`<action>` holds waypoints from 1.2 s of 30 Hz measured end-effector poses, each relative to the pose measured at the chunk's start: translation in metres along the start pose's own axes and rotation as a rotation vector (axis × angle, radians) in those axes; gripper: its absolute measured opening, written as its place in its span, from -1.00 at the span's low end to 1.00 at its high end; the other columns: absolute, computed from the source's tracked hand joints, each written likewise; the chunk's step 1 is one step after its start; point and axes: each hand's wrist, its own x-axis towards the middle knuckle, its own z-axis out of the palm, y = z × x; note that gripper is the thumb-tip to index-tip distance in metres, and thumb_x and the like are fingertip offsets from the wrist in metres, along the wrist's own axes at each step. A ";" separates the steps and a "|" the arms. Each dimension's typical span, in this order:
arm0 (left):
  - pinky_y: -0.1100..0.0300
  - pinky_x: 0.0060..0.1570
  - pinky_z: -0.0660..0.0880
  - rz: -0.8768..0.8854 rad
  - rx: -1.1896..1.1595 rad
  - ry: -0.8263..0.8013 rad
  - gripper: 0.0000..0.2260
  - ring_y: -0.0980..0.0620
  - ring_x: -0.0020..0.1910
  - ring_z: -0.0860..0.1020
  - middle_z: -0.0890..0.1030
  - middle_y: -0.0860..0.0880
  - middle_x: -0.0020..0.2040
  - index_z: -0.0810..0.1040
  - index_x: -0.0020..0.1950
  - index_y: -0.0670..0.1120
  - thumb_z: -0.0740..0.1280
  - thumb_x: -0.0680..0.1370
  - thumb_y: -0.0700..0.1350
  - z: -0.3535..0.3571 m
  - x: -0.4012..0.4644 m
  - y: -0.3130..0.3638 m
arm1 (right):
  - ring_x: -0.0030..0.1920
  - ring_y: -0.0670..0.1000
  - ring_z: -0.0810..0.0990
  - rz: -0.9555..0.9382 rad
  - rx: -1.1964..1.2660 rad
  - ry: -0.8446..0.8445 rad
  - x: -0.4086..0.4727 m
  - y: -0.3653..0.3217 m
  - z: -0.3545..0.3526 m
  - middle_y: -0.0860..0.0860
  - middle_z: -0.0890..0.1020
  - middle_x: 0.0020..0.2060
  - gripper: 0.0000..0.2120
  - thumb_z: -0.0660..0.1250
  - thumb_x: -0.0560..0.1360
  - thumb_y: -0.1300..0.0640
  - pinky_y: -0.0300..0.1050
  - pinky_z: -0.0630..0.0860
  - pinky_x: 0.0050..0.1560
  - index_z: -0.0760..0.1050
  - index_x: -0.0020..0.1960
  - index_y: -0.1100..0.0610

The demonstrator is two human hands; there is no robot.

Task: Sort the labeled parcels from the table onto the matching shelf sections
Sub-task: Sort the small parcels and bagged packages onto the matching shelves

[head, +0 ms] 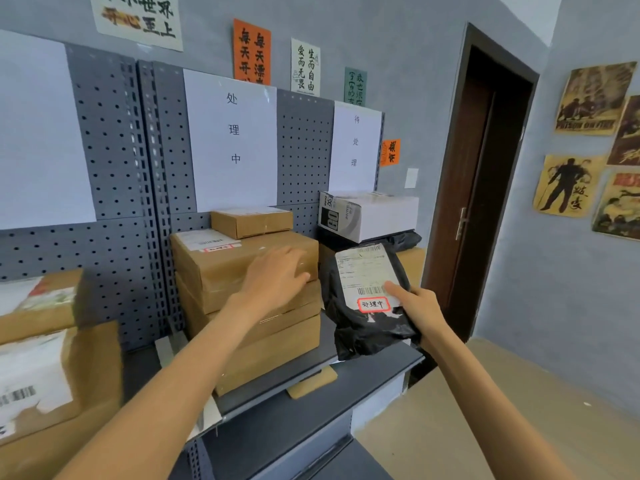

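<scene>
The left hand (277, 271) lies flat, fingers spread, on the cardboard stack (242, 271). Just right of it, the right hand (415, 306) pinches the black parcel (367, 306), upright. Beyond lies a different shelf section; drifting there would missort it.

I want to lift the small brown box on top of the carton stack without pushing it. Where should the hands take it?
Grip the small brown box by its two short ends, coming from the front and above. It lies flat and low on the big carton, with the pegboard close behind, so the back is blocked; its ends look free.
</scene>
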 end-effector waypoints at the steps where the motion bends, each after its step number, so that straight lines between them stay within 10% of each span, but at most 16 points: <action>1: 0.04 0.28 0.36 -0.009 0.008 0.002 -0.58 -0.03 0.34 0.40 0.46 -0.02 0.37 0.37 0.45 -0.01 0.25 0.60 0.02 0.005 0.009 0.000 | -0.25 0.03 0.68 -0.003 -0.007 -0.010 0.013 0.004 0.001 0.06 0.71 -0.20 -0.84 0.38 0.53 0.14 -0.22 0.59 -0.35 0.57 0.04 0.22; 13: 0.05 0.10 0.47 -0.201 0.033 0.025 -0.61 -0.03 0.23 0.48 0.53 -0.04 0.27 0.47 0.36 -0.04 0.18 0.62 0.11 0.039 0.131 -0.005 | -0.39 -0.09 0.63 0.015 -0.120 -0.210 0.160 0.055 0.011 0.04 0.68 -0.29 -0.78 0.34 0.56 0.07 -0.25 0.49 -0.38 0.59 0.00 0.24; 22: 0.00 0.00 0.53 -0.315 0.011 -0.113 -0.68 -0.04 -0.04 0.58 0.66 -0.02 -0.01 0.66 0.01 -0.07 0.21 0.60 0.10 0.053 0.147 -0.014 | 0.04 0.07 0.62 -0.021 -0.299 -0.401 0.184 0.102 0.059 0.06 0.66 0.09 -0.68 0.16 0.63 0.02 0.09 0.55 0.15 0.49 0.28 0.16; 36: 0.16 0.08 0.46 -0.336 -0.082 -0.065 -0.75 0.09 0.03 0.51 0.61 0.03 0.10 0.66 0.10 -0.06 0.28 0.59 0.04 0.058 0.148 -0.010 | 0.17 0.22 0.56 -0.018 -0.597 -0.356 0.222 0.135 0.113 0.20 0.58 0.19 -0.57 0.07 0.65 -0.06 0.11 0.50 0.17 0.42 0.31 0.25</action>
